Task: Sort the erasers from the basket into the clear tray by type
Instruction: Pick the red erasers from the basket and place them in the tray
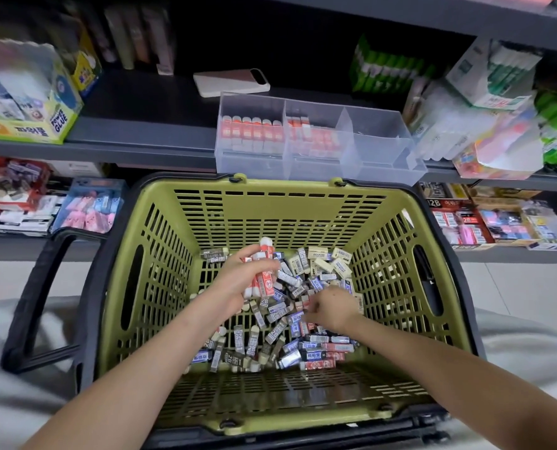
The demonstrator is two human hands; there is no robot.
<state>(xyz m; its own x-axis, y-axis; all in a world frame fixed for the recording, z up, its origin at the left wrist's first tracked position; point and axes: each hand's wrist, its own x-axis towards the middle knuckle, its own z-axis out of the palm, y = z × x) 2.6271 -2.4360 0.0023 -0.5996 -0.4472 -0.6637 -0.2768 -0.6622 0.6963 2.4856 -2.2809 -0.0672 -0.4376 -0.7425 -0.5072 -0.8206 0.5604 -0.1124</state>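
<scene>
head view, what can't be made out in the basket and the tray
All head view.
- Right hand: whether it holds anything; its own back hides the fingertips.
- Left hand: count of red erasers in its grip; fingers cover them.
- Clear tray, middle compartment: labels blurred.
- Basket: lower erasers buried.

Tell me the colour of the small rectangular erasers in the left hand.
Orange-red and white erasers; head view.
</scene>
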